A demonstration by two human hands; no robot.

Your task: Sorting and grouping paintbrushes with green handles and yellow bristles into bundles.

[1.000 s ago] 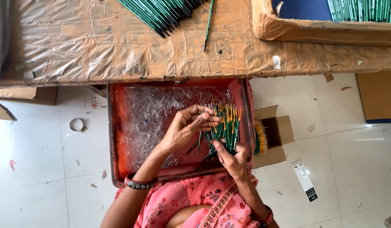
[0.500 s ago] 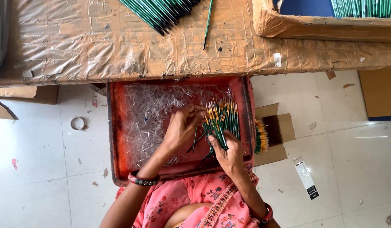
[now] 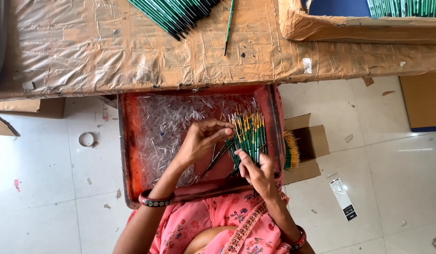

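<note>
Head view, looking straight down. A bundle of green brushes (image 3: 250, 136) is gripped at its near end by the right hand (image 3: 258, 171), closed around the handles. The long axis of the bundle runs near to far, with the yellow-orange tips fanned toward the far side. The bundle is held over the right part of a red tray (image 3: 126, 141), which rests on the lap and is strewn with clear plastic caps (image 3: 166, 127). The left hand (image 3: 201, 141) is pinched, fingertips drawn together at the tips on the left edge of the bundle; what is pinched is too small to be told. A few loose brushes (image 3: 217, 157) lie slanted beneath the left hand.

Compared with half a second ago, the bundle is seen more upright along the near-far line, and the left hand has shifted slightly right toward the tips.

Far of the tray, a taped cardboard counter (image 3: 133, 51) carries a pile of green brushes (image 3: 175, 11). Right of the tray, a small open carton (image 3: 312, 143) holds more brushes.
</note>
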